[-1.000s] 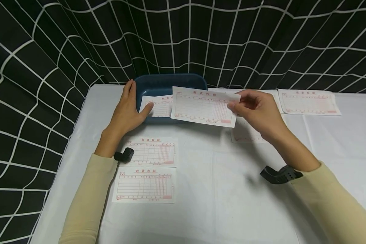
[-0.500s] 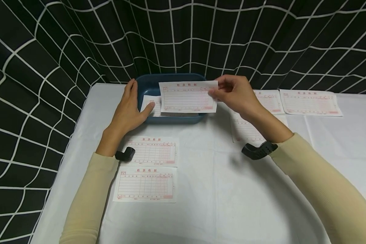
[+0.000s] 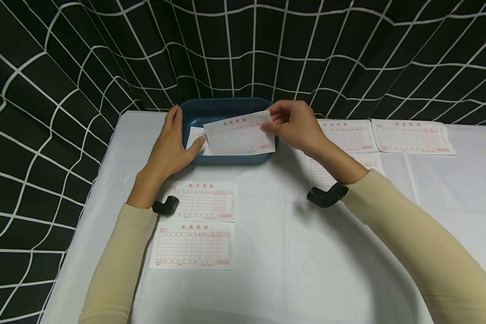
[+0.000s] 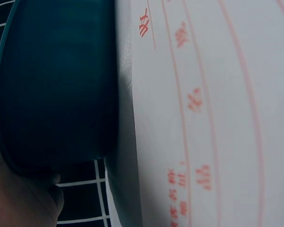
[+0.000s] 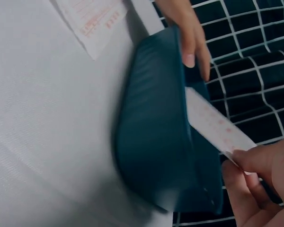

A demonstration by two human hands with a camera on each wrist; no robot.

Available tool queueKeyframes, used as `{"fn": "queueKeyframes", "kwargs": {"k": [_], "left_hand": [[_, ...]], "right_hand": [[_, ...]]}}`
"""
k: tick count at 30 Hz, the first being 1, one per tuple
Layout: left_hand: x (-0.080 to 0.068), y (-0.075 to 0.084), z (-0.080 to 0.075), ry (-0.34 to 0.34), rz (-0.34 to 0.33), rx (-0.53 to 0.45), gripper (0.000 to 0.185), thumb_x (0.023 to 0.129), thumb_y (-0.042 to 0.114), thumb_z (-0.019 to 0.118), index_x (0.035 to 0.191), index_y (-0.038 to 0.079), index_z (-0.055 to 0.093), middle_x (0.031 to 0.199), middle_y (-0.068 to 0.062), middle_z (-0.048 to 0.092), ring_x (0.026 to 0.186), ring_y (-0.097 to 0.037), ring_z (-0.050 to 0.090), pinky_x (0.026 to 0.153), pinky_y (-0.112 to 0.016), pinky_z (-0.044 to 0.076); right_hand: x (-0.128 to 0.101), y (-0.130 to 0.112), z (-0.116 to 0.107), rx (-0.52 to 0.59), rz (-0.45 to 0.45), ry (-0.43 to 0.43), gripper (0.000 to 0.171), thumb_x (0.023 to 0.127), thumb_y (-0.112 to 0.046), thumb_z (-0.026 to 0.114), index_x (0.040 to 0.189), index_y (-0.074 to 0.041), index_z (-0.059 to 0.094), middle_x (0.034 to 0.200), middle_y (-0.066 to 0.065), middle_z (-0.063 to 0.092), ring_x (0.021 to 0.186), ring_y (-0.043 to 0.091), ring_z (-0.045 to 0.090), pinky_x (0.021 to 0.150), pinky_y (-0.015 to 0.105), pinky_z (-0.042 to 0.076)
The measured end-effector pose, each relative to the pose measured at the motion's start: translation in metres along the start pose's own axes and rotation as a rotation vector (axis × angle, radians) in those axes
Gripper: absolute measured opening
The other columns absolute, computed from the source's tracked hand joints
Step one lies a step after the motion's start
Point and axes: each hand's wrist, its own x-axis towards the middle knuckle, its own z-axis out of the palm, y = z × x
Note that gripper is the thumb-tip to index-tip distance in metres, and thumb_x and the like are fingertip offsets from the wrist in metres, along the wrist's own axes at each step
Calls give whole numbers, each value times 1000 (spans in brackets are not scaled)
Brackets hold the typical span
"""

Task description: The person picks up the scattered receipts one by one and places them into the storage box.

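Observation:
A dark blue tray (image 3: 227, 106) stands at the table's far edge. My left hand (image 3: 174, 139) holds its left wall, fingers outside and thumb inside, pressing on a white slip (image 3: 196, 135) lying in the tray. My right hand (image 3: 269, 123) pinches the right end of another red-printed slip (image 3: 240, 134), tilted low over the tray. In the right wrist view the tray (image 5: 156, 132) fills the middle, the held slip (image 5: 213, 120) crosses its rim, and the left hand's fingers (image 5: 194, 42) drape over the far end. The left wrist view shows the tray wall (image 4: 57, 94) close up.
Two slips (image 3: 200, 200) (image 3: 192, 245) lie under and beside my left forearm. More slips (image 3: 348, 135) (image 3: 413, 135) (image 3: 328, 173) lie to the right, past my right arm. A white cloth (image 3: 287, 252) covers the table; a black grid curtain (image 3: 247, 49) hangs behind.
My right hand has carried its slip leftward and away from me, from in front of the tray to low over it. The left hand has stayed on the tray.

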Motion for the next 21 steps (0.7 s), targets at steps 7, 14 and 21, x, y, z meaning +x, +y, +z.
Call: {"fn": "queueKeyframes", "kwargs": {"k": [7,14,21], "left_hand": [[0,0,0,-3,3,0,99,100,50,63,168,-2,14,179,-17,11,166,-35,19,132,-54,27],[-1,-1,0,-10,-4,5,100,100,52,62,169,0,13,179,-15,9,166,-34,19,133,-54,26],[0,-1,-1,-6,-4,6,100,100,52,63,169,0,13,179,-16,10,166,-34,19,133,-54,26]], "right_hand": [[0,0,3,-12,-89,49,35,92,0,76,127,2,70,113,22,74,101,25,73,85,11,52],[-6,1,-4,-14,-75,110,38,94,1,72,132,1,67,126,22,71,111,28,70,103,32,60],[-26,4,-6,-18,-86,135,35,96,-4,73,130,1,69,127,19,68,117,29,69,107,44,58]]}}
